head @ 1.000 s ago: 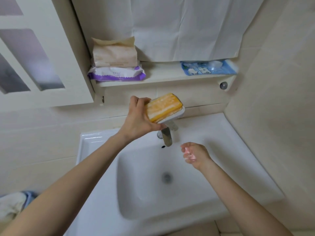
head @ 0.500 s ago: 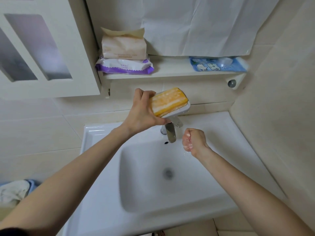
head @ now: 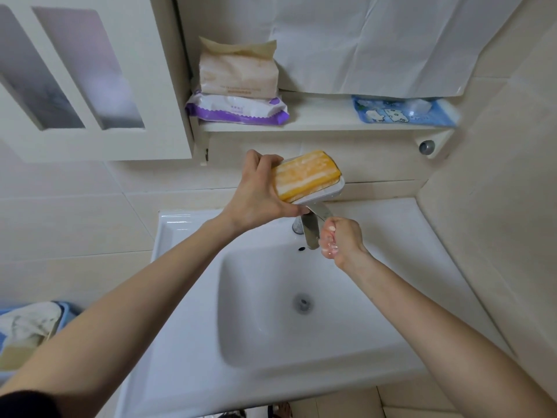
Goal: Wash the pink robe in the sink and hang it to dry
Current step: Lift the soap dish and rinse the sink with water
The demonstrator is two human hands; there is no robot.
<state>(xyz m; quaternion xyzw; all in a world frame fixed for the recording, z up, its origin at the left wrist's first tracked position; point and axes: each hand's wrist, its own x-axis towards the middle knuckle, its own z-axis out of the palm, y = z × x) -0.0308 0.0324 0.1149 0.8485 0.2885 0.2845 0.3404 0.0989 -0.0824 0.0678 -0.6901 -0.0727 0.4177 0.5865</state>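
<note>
My left hand point(head: 259, 200) grips a white soap dish point(head: 328, 191) that carries a yellow striped soap bar point(head: 306, 175). I hold it tilted just above the chrome faucet point(head: 310, 233). My right hand point(head: 342, 241) is wet, its fingers curled into a fist. It sits right beside the spout, with the thumb at the tip of the faucet lever point(head: 321, 211). Below lies the white sink point(head: 187, 297), its basin bare around the drain point(head: 302, 303). No pink robe is in view.
A shelf point(head: 316, 122) over the sink holds a beige tissue pack point(head: 238, 73) on a purple wipes pack point(head: 238, 108), and a blue pack point(head: 401, 111). A white cabinet door point(head: 90, 86) stands at left. A blue basin point(head: 64, 312) with pale cloth point(head: 27, 324) sits low left.
My right hand closed into a fist and rose from over the basin to the faucet lever. My left hand kept the soap dish above the faucet.
</note>
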